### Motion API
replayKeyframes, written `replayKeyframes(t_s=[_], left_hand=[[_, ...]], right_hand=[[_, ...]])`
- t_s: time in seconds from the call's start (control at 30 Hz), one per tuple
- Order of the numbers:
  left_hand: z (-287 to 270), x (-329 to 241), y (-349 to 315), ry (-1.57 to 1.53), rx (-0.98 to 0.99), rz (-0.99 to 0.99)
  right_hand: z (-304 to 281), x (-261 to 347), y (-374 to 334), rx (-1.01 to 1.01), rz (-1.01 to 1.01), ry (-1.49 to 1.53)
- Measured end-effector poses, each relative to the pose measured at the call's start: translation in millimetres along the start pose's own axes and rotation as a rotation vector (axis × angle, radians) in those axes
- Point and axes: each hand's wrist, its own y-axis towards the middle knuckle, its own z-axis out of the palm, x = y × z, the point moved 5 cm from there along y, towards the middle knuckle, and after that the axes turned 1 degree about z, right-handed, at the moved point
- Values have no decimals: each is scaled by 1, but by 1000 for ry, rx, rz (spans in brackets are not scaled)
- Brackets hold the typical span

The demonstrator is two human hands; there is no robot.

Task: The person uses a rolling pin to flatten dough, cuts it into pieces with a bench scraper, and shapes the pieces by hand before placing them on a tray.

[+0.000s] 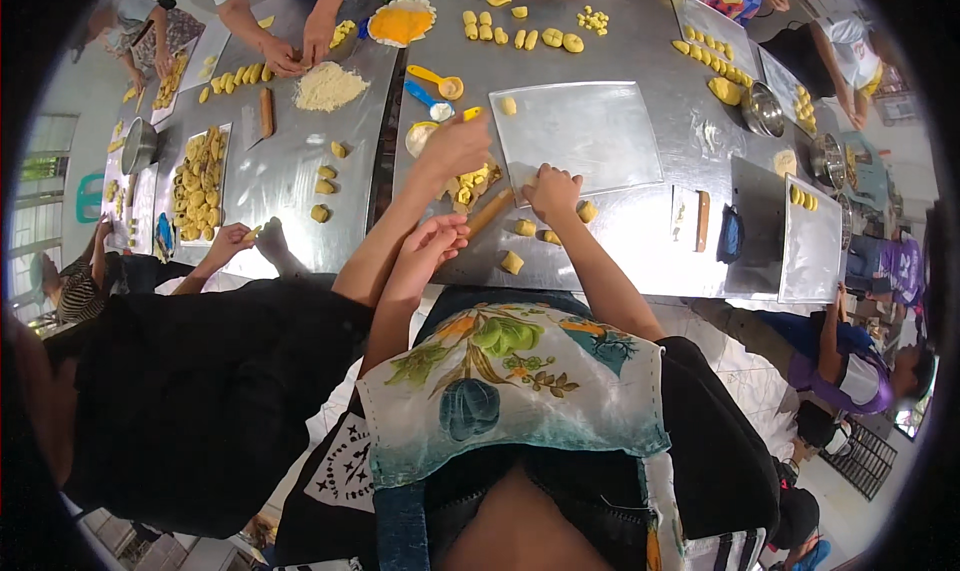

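My left hand point(432, 251) hovers at the table's near edge beside a wooden rolling pin point(490, 214), fingers loosely bent and apart, holding nothing visible. My right hand point(553, 193) is closed over the near edge of a pale metal tray point(585, 131); whatever lies under its fingers is hidden. One dough piece point(508, 106) sits on that tray. Several dough pieces point(525, 228) lie around my right wrist. From the left, another person's hand point(455, 151) reaches across my left forearm with a yellow scoop point(473, 115), above a pile of yellow filling point(468, 185).
A yellow measuring spoon point(437, 81) and blue scoop point(428, 101) lie beyond the filling. Orange filling point(400, 23) and flour point(330, 88) are at the far left. A dough-laden tray point(202, 186) stands left; a wooden-handled scraper point(701, 221) lies right. Co-workers surround the metal table point(620, 51).
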Motion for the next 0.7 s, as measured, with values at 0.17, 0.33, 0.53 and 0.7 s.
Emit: replayKeyframes(t_s=[0.17, 0.33, 0.53, 0.7], left_hand=[[20, 3, 7, 44, 113, -23], [27, 6, 15, 41, 160, -5], [32, 6, 24, 96, 149, 36], [49, 28, 32, 58, 144, -28]], right_hand=[[2, -2, -1, -49, -12, 91], [-16, -18, 3, -118, 49, 238], [-62, -117, 50, -361, 192, 311], [-108, -192, 120, -452, 255, 150]])
